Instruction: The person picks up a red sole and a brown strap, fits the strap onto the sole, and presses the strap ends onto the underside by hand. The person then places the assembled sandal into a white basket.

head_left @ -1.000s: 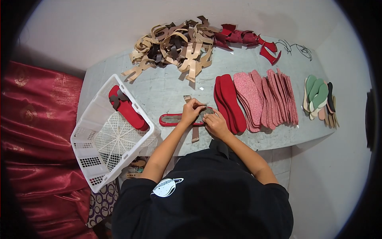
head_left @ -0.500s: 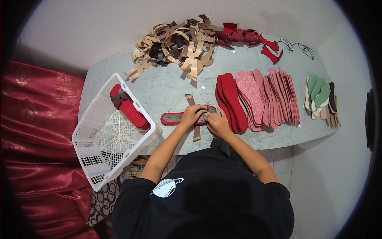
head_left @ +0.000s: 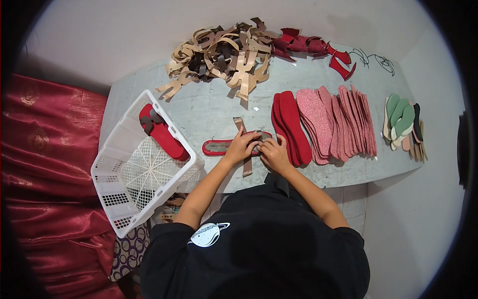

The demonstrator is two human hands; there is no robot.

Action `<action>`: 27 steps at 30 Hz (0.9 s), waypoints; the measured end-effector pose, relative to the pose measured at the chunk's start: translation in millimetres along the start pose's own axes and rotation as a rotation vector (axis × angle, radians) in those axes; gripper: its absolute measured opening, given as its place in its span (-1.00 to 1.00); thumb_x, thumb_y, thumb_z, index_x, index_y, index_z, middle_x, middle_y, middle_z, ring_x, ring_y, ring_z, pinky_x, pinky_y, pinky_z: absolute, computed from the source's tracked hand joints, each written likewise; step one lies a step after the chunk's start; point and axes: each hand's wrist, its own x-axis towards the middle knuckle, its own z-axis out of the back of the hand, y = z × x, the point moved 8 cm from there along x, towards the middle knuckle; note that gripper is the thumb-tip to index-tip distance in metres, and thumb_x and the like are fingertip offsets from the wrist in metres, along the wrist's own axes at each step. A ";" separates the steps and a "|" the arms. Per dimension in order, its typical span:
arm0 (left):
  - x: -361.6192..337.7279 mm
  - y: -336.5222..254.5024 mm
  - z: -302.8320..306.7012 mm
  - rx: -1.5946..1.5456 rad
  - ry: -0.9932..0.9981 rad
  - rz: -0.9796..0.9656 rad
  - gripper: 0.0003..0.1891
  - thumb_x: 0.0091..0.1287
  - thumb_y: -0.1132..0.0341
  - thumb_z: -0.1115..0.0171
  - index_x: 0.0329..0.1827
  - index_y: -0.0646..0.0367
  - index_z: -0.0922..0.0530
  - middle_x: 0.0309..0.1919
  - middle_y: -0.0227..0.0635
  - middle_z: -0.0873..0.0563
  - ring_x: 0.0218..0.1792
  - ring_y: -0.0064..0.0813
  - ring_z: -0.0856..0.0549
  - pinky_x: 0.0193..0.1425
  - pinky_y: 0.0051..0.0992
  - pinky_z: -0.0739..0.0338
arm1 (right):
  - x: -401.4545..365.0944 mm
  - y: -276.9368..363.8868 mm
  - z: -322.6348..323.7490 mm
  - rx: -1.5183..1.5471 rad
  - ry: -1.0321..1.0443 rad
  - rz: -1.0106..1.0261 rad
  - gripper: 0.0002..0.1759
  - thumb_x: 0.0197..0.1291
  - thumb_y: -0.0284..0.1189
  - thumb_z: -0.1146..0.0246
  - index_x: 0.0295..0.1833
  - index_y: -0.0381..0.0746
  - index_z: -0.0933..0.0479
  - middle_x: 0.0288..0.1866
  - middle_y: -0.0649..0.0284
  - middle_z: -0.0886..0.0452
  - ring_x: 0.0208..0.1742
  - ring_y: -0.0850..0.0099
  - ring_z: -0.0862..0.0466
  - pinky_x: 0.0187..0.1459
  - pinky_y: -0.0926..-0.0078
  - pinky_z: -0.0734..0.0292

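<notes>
A red-rimmed sandal sole (head_left: 215, 147) lies grey underside up on the table in front of me. A brown strap (head_left: 247, 168) crosses it, its two ends sticking out on the near and far sides. My left hand (head_left: 241, 148) rests over the middle of the sole, fingers bent and fingertips pressed together near its right part. Beside it, my right hand (head_left: 274, 153) curls over the right end, its fingertips pinched close to the left ones. What lies between the fingertips is mostly hidden.
At left stands a white plastic basket (head_left: 97, 169) holding a red sandal (head_left: 167, 139). Red soles (head_left: 289, 127) and pink patterned soles (head_left: 316, 124) are stacked right of my hands. Beige and brown straps (head_left: 244, 70), red pieces (head_left: 303, 45) and green soles (head_left: 401, 117) lie farther off.
My fingers have shifted slightly at the right part of the sole, and the left index finger is raised more. The whole view has moved a little; the sole stays in place.
</notes>
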 end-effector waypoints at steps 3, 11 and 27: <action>-4.9 -5.7 2.5 0.016 -0.005 -0.031 -0.66 0.21 0.37 -0.17 0.07 0.15 -0.52 -0.11 -0.25 -0.68 0.01 -0.30 -0.62 0.41 0.02 0.04 | 0.6 1.7 2.7 -0.007 -0.050 0.029 -0.75 -0.12 -0.46 -0.30 -0.23 -0.17 -0.56 -0.13 0.38 -0.59 0.13 0.45 -0.47 0.21 0.00 -0.08; -13.0 -17.8 2.1 0.198 -0.070 -0.113 -0.60 0.23 0.43 -0.04 0.17 0.20 -0.43 0.03 -0.14 -0.59 0.17 -0.18 -0.50 0.38 0.01 0.00 | 0.9 -5.2 -7.5 0.184 0.026 0.030 -0.72 -0.17 -0.56 -0.28 -0.22 -0.26 -0.52 -0.09 0.17 -0.57 0.14 0.24 -0.49 0.25 0.08 -0.23; -31.4 -29.6 5.1 0.186 -0.056 -0.179 -0.42 0.08 0.35 -0.21 0.24 0.21 -0.37 0.14 -0.20 -0.52 0.24 -0.20 -0.43 0.38 -0.09 -0.08 | 4.4 -10.4 -5.2 0.305 0.066 0.020 -0.67 -0.22 -0.57 -0.29 -0.20 -0.29 -0.51 -0.07 0.06 -0.54 -0.02 0.12 -0.51 0.06 0.25 -0.42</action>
